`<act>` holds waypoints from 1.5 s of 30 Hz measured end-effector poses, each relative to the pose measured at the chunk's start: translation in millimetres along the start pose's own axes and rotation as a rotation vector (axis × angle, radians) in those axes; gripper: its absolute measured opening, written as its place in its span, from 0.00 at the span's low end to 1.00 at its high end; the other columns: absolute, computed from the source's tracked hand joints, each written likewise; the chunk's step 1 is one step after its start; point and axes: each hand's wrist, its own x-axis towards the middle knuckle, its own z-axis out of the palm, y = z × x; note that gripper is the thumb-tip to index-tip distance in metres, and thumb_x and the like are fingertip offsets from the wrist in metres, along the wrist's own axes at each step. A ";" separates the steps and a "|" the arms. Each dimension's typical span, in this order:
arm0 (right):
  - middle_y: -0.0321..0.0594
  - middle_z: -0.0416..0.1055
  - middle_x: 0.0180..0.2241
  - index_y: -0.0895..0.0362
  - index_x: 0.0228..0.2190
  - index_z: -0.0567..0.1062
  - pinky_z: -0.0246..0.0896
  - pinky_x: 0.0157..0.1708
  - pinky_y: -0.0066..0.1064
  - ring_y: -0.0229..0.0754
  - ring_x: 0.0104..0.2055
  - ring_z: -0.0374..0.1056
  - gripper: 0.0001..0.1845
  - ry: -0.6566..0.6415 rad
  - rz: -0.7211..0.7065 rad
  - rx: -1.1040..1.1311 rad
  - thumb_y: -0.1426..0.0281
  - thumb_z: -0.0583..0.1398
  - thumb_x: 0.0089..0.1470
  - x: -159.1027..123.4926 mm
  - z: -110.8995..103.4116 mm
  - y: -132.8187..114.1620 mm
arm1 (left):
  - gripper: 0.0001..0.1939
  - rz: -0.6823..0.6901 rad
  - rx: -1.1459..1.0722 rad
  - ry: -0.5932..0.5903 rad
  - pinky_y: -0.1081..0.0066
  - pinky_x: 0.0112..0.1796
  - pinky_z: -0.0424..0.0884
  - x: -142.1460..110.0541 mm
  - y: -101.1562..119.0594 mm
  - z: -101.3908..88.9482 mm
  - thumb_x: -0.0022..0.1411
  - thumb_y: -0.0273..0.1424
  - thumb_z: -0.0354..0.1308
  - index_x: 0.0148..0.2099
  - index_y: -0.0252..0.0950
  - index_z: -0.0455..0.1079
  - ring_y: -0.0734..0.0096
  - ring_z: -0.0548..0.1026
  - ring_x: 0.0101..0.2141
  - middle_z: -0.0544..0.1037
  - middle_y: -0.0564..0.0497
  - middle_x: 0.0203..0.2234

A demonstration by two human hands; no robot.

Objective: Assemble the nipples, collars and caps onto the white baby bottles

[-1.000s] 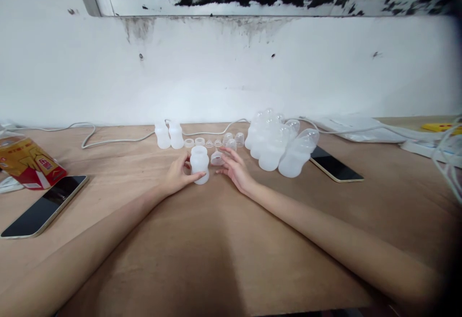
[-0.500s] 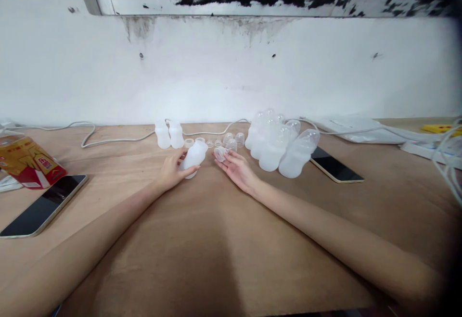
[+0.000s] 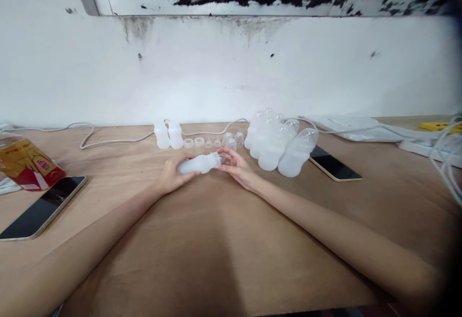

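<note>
My left hand (image 3: pixel 173 173) is wrapped round a frosted white baby bottle (image 3: pixel 197 164), which lies nearly level with its neck toward the right. At the neck, my right hand (image 3: pixel 238 170) has its fingers closed round a clear bottle nipple (image 3: pixel 222 158), partly hidden by the fingers. The nipple is at the bottle's mouth; how firmly it sits there I cannot tell. Just behind the hands are two white rings (image 3: pixel 199 142), two small clear nipples (image 3: pixel 217 142) and several clear dome caps (image 3: pixel 238 138) in a row. Two uncapped bottles (image 3: pixel 175 135) stand upright at the left end.
Several bottles with clear domed caps (image 3: pixel 270 156) stand grouped on the right, beside a phone (image 3: pixel 335 164). Another phone (image 3: pixel 45 206) and a red-yellow carton (image 3: pixel 31 163) are at the left. A white cable (image 3: pixel 108 140) runs along the wall; a plastic bag (image 3: pixel 355 129) lies far right.
My left hand has tipped the bottle from leaning to nearly level, neck to the right. My right hand has turned and brought the nipple to the bottle's mouth.
</note>
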 end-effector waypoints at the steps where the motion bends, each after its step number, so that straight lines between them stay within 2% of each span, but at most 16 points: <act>1: 0.36 0.66 0.41 0.52 0.38 0.65 0.57 0.45 0.32 0.36 0.44 0.62 0.23 -0.033 -0.014 -0.044 0.74 0.63 0.36 -0.4 -1.3 -0.8 | 0.20 -0.010 -0.030 -0.012 0.67 0.39 0.64 -0.2 -0.6 0.0 0.48 0.41 0.55 0.42 0.36 0.66 0.64 0.70 0.38 0.73 0.48 0.37; 4: 0.38 0.65 0.44 0.52 0.40 0.65 0.58 0.43 0.32 0.38 0.46 0.61 0.25 -0.085 -0.045 -0.163 0.74 0.63 0.36 -1.8 -4.3 -2.8 | 0.20 -0.072 -0.123 -0.049 0.66 0.38 0.66 -0.4 -3.6 1.5 0.48 0.41 0.56 0.42 0.37 0.68 0.63 0.71 0.38 0.74 0.49 0.38; 7: 0.39 0.64 0.47 0.53 0.39 0.67 0.58 0.44 0.33 0.39 0.47 0.61 0.23 -0.120 -0.041 -0.220 0.73 0.63 0.36 -2.8 -5.9 -3.6 | 0.21 -0.218 -0.251 -0.090 0.67 0.34 0.68 2.3 -3.8 0.5 0.46 0.43 0.56 0.40 0.36 0.70 0.62 0.72 0.35 0.75 0.48 0.35; 11: 0.39 0.62 0.49 0.53 0.37 0.68 0.56 0.46 0.33 0.39 0.48 0.60 0.20 -0.182 -0.042 -0.180 0.73 0.62 0.37 -3.2 -5.2 -4.7 | 0.23 -0.492 -0.522 -0.405 0.71 0.21 0.67 10.4 3.1 -10.0 0.50 0.46 0.50 0.39 0.33 0.70 0.64 0.73 0.27 0.76 0.45 0.25; 13: 0.38 0.63 0.47 0.53 0.36 0.68 0.58 0.45 0.32 0.38 0.47 0.61 0.20 -0.173 -0.050 -0.195 0.73 0.63 0.36 -3.1 -4.0 -5.8 | 0.23 -0.532 -0.542 -0.453 0.72 0.20 0.66 13.2 7.6 -15.7 0.50 0.46 0.50 0.39 0.32 0.70 0.64 0.73 0.26 0.76 0.44 0.25; 15: 0.39 0.66 0.44 0.54 0.36 0.67 0.62 0.40 0.30 0.38 0.43 0.64 0.20 -0.135 -0.046 -0.224 0.72 0.63 0.36 -3.3 -2.8 -7.0 | 0.21 -0.470 -0.440 -0.363 0.72 0.22 0.67 13.3 11.7 -18.4 0.48 0.44 0.53 0.39 0.34 0.70 0.65 0.73 0.28 0.76 0.46 0.28; 17: 0.39 0.70 0.36 0.56 0.35 0.67 0.65 0.27 0.27 0.37 0.33 0.68 0.16 -0.116 0.001 -0.244 0.67 0.61 0.40 -4.1 -1.9 -7.6 | 0.20 -0.310 -0.283 -0.246 0.70 0.29 0.68 10.9 14.9 -17.4 0.46 0.43 0.56 0.40 0.36 0.70 0.64 0.73 0.32 0.75 0.48 0.32; 20: 0.37 0.69 0.20 0.60 0.29 0.67 0.52 0.09 0.20 0.33 0.16 0.64 0.16 -0.105 0.118 -0.284 0.58 0.53 0.48 -5.8 -1.1 -6.6 | 0.21 -0.035 -0.095 -0.131 0.67 0.38 0.66 4.7 17.1 -10.5 0.44 0.41 0.58 0.41 0.38 0.68 0.64 0.71 0.36 0.74 0.50 0.36; 22: 0.35 0.67 0.15 0.61 0.27 0.67 0.43 0.06 0.18 0.30 0.11 0.60 0.20 -0.076 0.158 -0.343 0.55 0.50 0.49 -6.5 -0.7 -4.6 | 0.21 0.056 -0.039 -0.104 0.67 0.39 0.65 1.1 15.5 -4.9 0.46 0.41 0.57 0.42 0.37 0.67 0.65 0.71 0.37 0.73 0.50 0.37; 25: 0.36 0.66 0.15 0.61 0.25 0.68 0.40 0.05 0.18 0.29 0.10 0.57 0.23 -0.039 0.160 -0.421 0.54 0.48 0.50 -6.3 -1.1 -1.6 | 0.20 0.051 -0.025 -0.082 0.68 0.38 0.65 -1.5 8.8 1.3 0.47 0.41 0.56 0.42 0.37 0.67 0.65 0.71 0.36 0.73 0.49 0.36; 27: 0.37 0.67 0.18 0.61 0.29 0.69 0.43 0.06 0.18 0.30 0.13 0.60 0.24 -0.023 0.136 -0.440 0.54 0.45 0.52 -6.0 -2.1 -0.9 | 0.21 -0.002 -0.046 -0.084 0.68 0.38 0.65 -1.5 3.7 3.3 0.47 0.42 0.56 0.42 0.37 0.66 0.65 0.71 0.36 0.74 0.50 0.36; 31: 0.40 0.65 0.38 0.51 0.45 0.61 0.55 0.12 0.18 0.31 0.24 0.63 0.19 -0.035 0.027 -0.376 0.59 0.49 0.52 -6.6 -5.2 -3.9 | 0.22 -0.069 -0.096 -0.099 0.67 0.38 0.65 -0.3 -1.6 3.8 0.47 0.42 0.56 0.43 0.37 0.66 0.64 0.71 0.36 0.74 0.50 0.37; 34: 0.40 0.58 0.46 0.49 0.46 0.58 0.60 0.17 0.21 0.31 0.28 0.61 0.22 -0.121 -0.049 -0.320 0.64 0.55 0.47 -7.3 -6.6 -6.1 | 0.22 -0.089 -0.122 -0.091 0.67 0.39 0.65 0.2 -0.8 3.5 0.47 0.43 0.56 0.43 0.36 0.66 0.64 0.71 0.37 0.74 0.50 0.37; 40: 0.42 0.57 0.44 0.53 0.41 0.62 0.60 0.15 0.21 0.35 0.32 0.64 0.20 -0.171 -0.074 -0.337 0.67 0.59 0.43 -7.0 -4.4 -4.7 | 0.22 -0.096 -0.129 -0.094 0.67 0.39 0.65 -0.4 0.0 3.1 0.47 0.42 0.56 0.43 0.35 0.66 0.65 0.71 0.36 0.74 0.50 0.37; 42: 0.41 0.61 0.40 0.54 0.40 0.62 0.59 0.14 0.22 0.34 0.28 0.65 0.20 -0.156 -0.044 -0.330 0.66 0.59 0.43 -7.0 -3.1 -4.8 | 0.22 -0.078 -0.122 -0.092 0.68 0.38 0.65 -1.0 0.1 2.9 0.48 0.42 0.56 0.43 0.36 0.66 0.65 0.71 0.36 0.74 0.50 0.36; 45: 0.35 0.66 0.24 0.57 0.33 0.64 0.51 0.09 0.20 0.30 0.15 0.60 0.15 -0.082 0.029 -0.397 0.61 0.57 0.45 -7.7 -1.2 -4.3 | 0.21 -0.003 -0.098 -0.077 0.68 0.38 0.65 -2.0 1.7 2.9 0.48 0.41 0.56 0.44 0.35 0.66 0.66 0.71 0.37 0.73 0.50 0.37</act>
